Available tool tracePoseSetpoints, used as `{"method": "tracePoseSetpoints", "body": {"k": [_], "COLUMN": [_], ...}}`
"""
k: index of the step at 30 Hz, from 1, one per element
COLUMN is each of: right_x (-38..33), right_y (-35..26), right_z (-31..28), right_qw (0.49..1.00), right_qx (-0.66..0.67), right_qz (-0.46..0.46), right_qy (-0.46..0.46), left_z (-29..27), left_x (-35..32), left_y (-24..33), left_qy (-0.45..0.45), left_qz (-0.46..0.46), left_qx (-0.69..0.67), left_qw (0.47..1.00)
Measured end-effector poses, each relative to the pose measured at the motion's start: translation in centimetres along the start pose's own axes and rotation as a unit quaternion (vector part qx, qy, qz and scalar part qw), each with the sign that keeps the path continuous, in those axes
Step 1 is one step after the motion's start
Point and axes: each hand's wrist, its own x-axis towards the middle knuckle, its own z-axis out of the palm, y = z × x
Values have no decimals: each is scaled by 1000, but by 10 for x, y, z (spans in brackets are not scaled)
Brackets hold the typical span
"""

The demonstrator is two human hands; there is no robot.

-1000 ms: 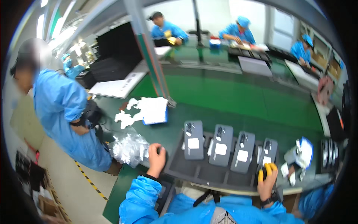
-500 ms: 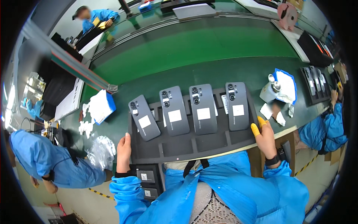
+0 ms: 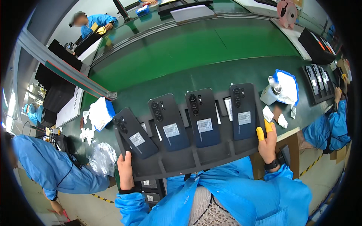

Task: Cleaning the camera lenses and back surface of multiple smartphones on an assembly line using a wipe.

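Tray (image 3: 196, 160) with four phones (image 3: 202, 117) has been raised closer; it is gripped at both ends, left hand (image 3: 125, 170) and right hand (image 3: 267, 141) clamped on edges.

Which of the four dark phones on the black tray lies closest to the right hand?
The rightmost phone, next to the right hand gripping the tray's right edge.

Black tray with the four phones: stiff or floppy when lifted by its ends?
Probably fairly stiff: the tray shows no obvious sag between the left hand and right hand. The phones lie in slots, so they likely won't slide much.
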Motion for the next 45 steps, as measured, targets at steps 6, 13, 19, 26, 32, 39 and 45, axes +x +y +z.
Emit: {"method": "tracePoseSetpoints", "body": {"k": [6,13,19,26,32,39,45], "right_x": [61,104,132,111,54,37,39], "right_y": [-19,-35,-15,-87,-181,-208,-203], "right_z": [5,27,70,110,149,182,184], "right_qw": [998,993,994,978,919,922,938], "right_qx": [-20,-39,-84,-58,81,32,84], "right_qz": [-23,-88,-67,-193,-334,-314,-273], "right_qy": [52,73,21,53,-192,-225,-196], "left_z": [7,0,11,25,45,53,55], "left_x": [11,17,18,12,-1,-8,-9], "left_y": [35,31,40,33,39,34,37], "left_qy": [15,36,70,92,74,81,78], "left_qz": [7,12,30,-36,-20,-25,-23], "left_qx": [-74,-135,-147,-172,-223,-237,-222], "left_qw": [997,990,986,980,972,968,972]}}
